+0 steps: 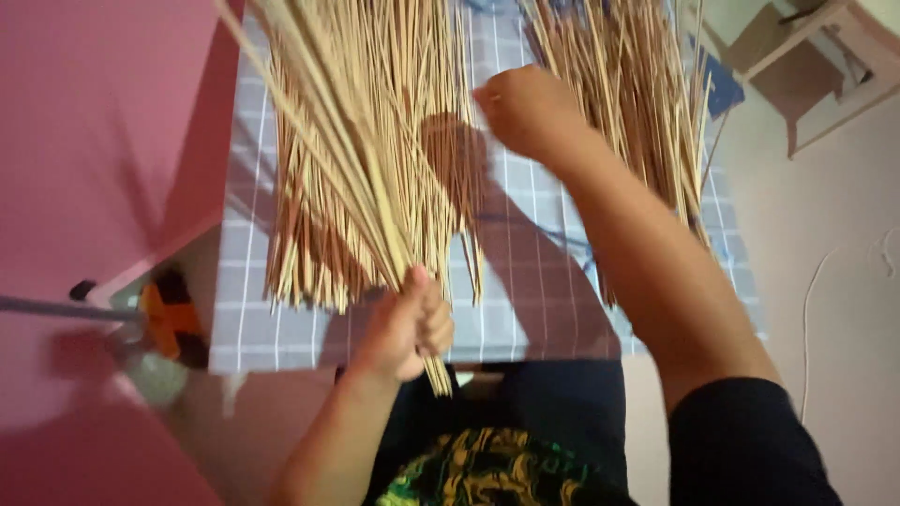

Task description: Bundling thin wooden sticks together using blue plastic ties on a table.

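Nearest to us are our dark shorts (553, 412) and the patterned shirt hem, with both forearms reaching out over them. Our left hand (408, 328) has its fingers (433, 328) wrapped tight around the lower ends of a bunch of thin straw-coloured sticks (347, 159), which slant up and away to the left, their short ends poking out under the fist. Below that bunch, more sticks lie fanned out on the grey checked cloth (525, 300) that covers the table. Our right hand (525, 112) is further out, blurred, curled loosely over the cloth between the fanned sticks and a second pile of sticks (637, 103) on the right; we cannot tell whether its fingers hold anything. We see no container. A pink wall (94, 141) stands on the left, with an orange and black tool (169, 323) low beside the table edge. A white cord (811, 309) trails over the pale floor to the right.
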